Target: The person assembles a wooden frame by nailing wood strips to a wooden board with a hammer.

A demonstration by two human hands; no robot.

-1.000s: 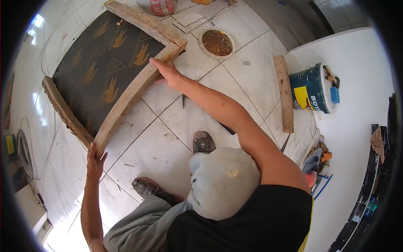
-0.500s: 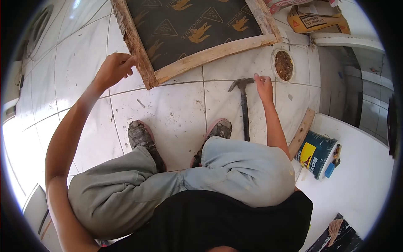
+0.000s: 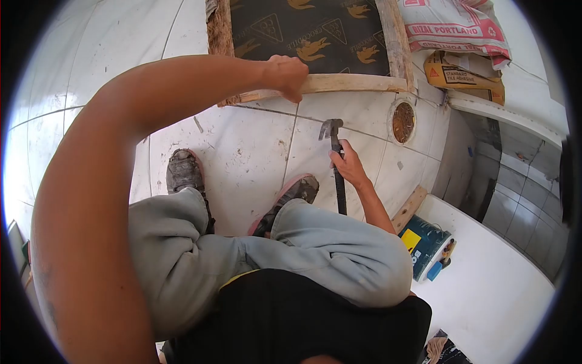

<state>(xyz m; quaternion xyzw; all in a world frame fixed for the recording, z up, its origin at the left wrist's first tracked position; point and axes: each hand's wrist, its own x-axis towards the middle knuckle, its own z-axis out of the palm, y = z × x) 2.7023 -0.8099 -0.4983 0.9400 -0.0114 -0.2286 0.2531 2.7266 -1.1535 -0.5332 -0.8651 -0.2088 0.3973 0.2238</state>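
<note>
My left hand (image 3: 287, 76) is closed, palm down, over the front bar of a wooden frame (image 3: 357, 84). Its fingers are curled under, and what they hold, if anything, is hidden. Inside the frame lies a dark panel (image 3: 315, 30) printed with yellow crocodile figures. My right hand (image 3: 348, 162) is wrapped around the black handle of a claw hammer (image 3: 331, 129), just below the head. The hammer points away from me, between my right shoe (image 3: 297, 191) and the round floor opening.
Right of the frame are a round floor opening (image 3: 403, 122), a tile adhesive bag (image 3: 464, 77) and a cement bag (image 3: 451, 27). A paint bucket (image 3: 427, 246) lies sideways on a white surface (image 3: 485, 267) by my right knee. White tiles (image 3: 242, 158) cover the floor.
My right hand has taken hold of the hammer, which was lying on the floor. My left hand has moved right, from the frame's left corner to its front bar. The view has shifted.
</note>
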